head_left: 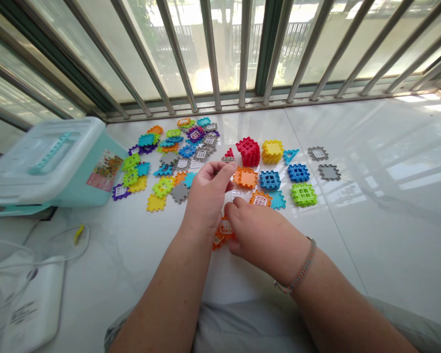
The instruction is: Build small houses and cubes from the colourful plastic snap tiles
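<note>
My right hand [253, 230] curls over orange plastic window-panel building pieces [224, 235] on the white tile floor, gripping them between fingers and thumb. They are partly hidden beneath it. My left hand [208, 191] is raised just beside it, fingers curled towards the thumb, with nothing visible in them. Ahead stand a red lattice cube [248, 152] and a yellow cube [272, 151]. Flat pieces lie near the hands, including an orange square [245, 177] and a blue square [269, 180]. A mixed heap of colourful pieces [172, 157] spreads to the left.
A teal storage box with a translucent lid [51, 166] lies tilted at the left beside the heap. A white object with a cable [33, 314] sits at the lower left. Metal window bars [242, 49] and a low sill run along the far side of the floor.
</note>
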Tool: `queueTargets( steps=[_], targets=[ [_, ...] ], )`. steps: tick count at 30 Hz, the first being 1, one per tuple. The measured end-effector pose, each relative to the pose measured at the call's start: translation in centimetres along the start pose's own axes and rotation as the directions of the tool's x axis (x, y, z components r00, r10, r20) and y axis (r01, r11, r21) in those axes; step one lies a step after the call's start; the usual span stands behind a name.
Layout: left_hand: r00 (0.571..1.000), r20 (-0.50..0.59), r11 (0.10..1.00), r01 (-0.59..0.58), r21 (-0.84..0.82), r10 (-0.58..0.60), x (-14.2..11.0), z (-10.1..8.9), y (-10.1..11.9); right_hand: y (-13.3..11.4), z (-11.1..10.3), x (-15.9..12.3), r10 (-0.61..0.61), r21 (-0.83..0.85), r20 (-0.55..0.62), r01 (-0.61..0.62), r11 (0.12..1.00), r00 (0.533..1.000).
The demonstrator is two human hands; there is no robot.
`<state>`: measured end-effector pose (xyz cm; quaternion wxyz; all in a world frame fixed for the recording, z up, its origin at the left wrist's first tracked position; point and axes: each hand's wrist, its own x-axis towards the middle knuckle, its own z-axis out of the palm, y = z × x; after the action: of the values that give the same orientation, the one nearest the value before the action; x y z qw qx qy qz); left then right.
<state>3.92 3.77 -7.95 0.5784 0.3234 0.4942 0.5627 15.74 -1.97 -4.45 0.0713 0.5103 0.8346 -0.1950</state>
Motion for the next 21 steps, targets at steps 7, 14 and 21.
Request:
queueTargets(
  steps=[7,14,21],
  targets=[
    [0.998,0.037,0.998,0.054,0.011,-0.055,-0.15,0.00,-0.12,-0.40,-0.52,0.27,-0.017,0.003,0.019,0.017,1.000,1.000],
    [0.994,0.064,0.996,0.082,0.032,-0.084,-0.24,-0.13,0.21,-0.43,-0.99,0.36,-0.067,-0.040,-0.017,0.067,0.997,0.998],
    [0.995,0.055,0.994,0.083,0.067,-0.087,-0.31,-0.14,0.22,-0.37,-0.82,0.46,-0.082,-0.049,-0.038,0.080,0.996,0.996]
  ],
)
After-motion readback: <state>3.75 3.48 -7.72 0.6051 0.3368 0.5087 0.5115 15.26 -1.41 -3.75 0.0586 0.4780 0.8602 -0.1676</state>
